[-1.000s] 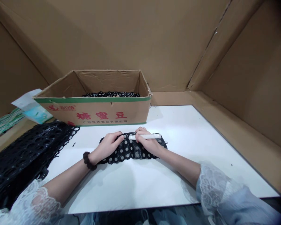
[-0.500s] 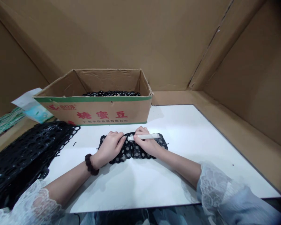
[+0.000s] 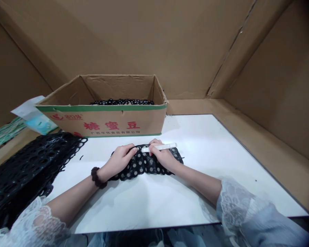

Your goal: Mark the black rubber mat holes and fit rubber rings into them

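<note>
The white pen (image 3: 167, 146) has just tipped a little, its rear end now raised towards between two and three o'clock. The left hand (image 3: 119, 159) has eased slightly outward and lies flatter than it did half a second ago. The black dotted cloth (image 3: 144, 166) has hardly shifted, so the change looks like a small adjustment of hold, with the piece kept well steadied.

That cloth lies on the white table (image 3: 149, 206) at twelve o'clock from the wearer, between and partly under both hands. The right hand (image 3: 164, 159) grasps the pen between thumb and fingers, its front end pointing to about nine o'clock, close to the left thumb. The left hand bears on the cloth, thumb stretched towards two o'clock near the far edge; whether its hidden fingers pinch or only press, I cannot tell.

The left forearm comes in from seven o'clock with a dark hairband (image 3: 97, 178) at the wrist (a fuzzy one, by the look of it), and the right comes in from four, lace cuff (image 3: 234, 197) at the elbow end. The cardboard box (image 3: 149, 120) sits at eleven o'clock, the black mesh (image 3: 28, 164) at ten.
</note>
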`<state>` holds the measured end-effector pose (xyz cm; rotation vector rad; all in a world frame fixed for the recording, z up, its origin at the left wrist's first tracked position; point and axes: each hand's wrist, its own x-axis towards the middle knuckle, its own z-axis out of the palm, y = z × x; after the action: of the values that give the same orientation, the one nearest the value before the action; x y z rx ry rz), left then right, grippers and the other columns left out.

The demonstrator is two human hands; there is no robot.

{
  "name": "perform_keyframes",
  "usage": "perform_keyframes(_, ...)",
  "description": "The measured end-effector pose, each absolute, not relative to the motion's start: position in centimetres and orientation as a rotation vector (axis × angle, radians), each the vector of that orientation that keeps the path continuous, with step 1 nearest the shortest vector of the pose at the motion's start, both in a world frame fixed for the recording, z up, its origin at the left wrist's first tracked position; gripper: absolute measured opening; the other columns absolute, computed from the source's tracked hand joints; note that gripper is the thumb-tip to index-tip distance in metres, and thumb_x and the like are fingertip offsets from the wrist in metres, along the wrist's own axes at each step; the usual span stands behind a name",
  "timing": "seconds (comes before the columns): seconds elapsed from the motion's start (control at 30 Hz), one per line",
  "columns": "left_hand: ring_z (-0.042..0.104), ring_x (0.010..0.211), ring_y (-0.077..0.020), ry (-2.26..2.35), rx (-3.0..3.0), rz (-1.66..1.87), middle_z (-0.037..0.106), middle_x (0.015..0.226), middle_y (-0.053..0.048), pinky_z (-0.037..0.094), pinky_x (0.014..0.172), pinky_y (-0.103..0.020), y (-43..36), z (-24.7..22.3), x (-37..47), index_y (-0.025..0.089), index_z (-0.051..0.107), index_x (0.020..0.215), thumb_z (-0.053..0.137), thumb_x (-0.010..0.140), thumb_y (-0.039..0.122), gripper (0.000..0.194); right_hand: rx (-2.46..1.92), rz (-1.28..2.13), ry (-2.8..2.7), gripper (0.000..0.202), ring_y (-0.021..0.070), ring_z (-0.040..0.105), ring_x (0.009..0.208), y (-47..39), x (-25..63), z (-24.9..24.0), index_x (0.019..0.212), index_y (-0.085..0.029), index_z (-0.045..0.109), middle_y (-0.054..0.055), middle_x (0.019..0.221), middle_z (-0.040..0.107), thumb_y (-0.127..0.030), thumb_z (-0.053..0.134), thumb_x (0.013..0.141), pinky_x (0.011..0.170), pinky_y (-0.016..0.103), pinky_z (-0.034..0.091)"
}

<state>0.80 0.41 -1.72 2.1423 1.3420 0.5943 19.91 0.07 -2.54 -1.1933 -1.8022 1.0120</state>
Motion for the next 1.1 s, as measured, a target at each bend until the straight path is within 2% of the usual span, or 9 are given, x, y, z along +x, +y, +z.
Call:
perform_keyframes(0.27,0.044,0.06,-0.0172,1.434,2.514,0.586,0.046,0.06,-0.001,0.033,0.067,-0.031,-0.9,-1.4,2.2,0.019,0.038,0.064,0.029,0.088,0.027,0.027,-1.186,0.764,-1.975,0.023,0.0177,0.042,0.086,0.0,19.6,-2.7,0.063,-0.02,0.044,0.002,0.083,0.048,-0.026,0.04,0.085,0.084,0.035,0.034)
perform_keyframes(0.4,0.045,0.061,-0.0169,1.448,2.356,0.563,0.047,0.06,0.0,0.032,0.063,-0.029,-0.1,-1.3,1.4,0.019,0.041,0.067,0.029,0.089,0.032,0.028,-1.086,0.976,-1.875,0.027,0.0162,0.046,0.087,0.9,20.3,-3.0,0.054,-0.019,0.039,0.001,0.076,0.047,-0.016,0.037,0.081,0.084,0.031,0.034)
perform_keyframes(0.5,0.049,0.064,-0.0156,1.347,2.189,0.562,0.051,0.065,0.001,0.034,0.062,-0.026,0.8,-1.2,0.5,0.019,0.044,0.068,0.032,0.088,0.039,0.031,-1.044,1.028,-1.896,0.028,0.0159,0.047,0.09,1.1,20.7,-3.1,0.052,-0.019,0.04,0.001,0.078,0.047,-0.015,0.039,0.079,0.086,0.031,0.033)
perform_keyframes(0.63,0.049,0.065,-0.0151,1.255,2.096,0.45,0.054,0.068,0.002,0.035,0.059,-0.024,1.6,-1.0,-0.3,0.016,0.05,0.071,0.05,0.078,0.048,0.032,-1.059,0.948,-1.99,0.026,0.0165,0.045,0.089,0.8,20.7,-2.9,0.055,-0.019,0.042,0.0,0.079,0.047,-0.018,0.042,0.081,0.085,0.032,0.033)
perform_keyframes(0.7,0.049,0.064,-0.0149,1.222,2.081,0.402,0.054,0.068,0.001,0.036,0.058,-0.024,1.7,-0.9,-0.5,0.015,0.052,0.07,0.055,0.073,0.047,0.032,-1.067,0.894,-2.035,0.026,0.0166,0.044,0.087,0.6,20.6,-2.8,0.056,-0.019,0.042,0.001,0.08,0.048,-0.018,0.042,0.082,0.084,0.033,0.033)
perform_keyframes(0.87,0.049,0.065,-0.0148,1.205,2.005,0.415,0.055,0.072,-0.001,0.037,0.06,-0.025,1.7,-1.0,-0.7,0.014,0.055,0.071,0.054,0.073,0.042,0.028,-1.09,0.834,-2.095,0.026,0.017,0.042,0.087,0.4,20.5,-2.6,0.058,-0.019,0.044,0.001,0.083,0.049,-0.021,0.042,0.084,0.084,0.035,0.034)
perform_keyframes(1.1,0.046,0.059,-0.0135,1.313,1.972,0.451,0.052,0.061,0.002,0.033,0.053,-0.023,0.7,-0.3,0.1,0.016,0.048,0.063,0.053,0.072,0.04,0.026,-1.09,0.677,-2.187,0.021,0.0178,0.041,0.086,0.0,20.0,-3.1,0.067,-0.02,0.049,0.003,0.087,0.047,-0.025,0.042,0.086,0.082,0.035,0.035)
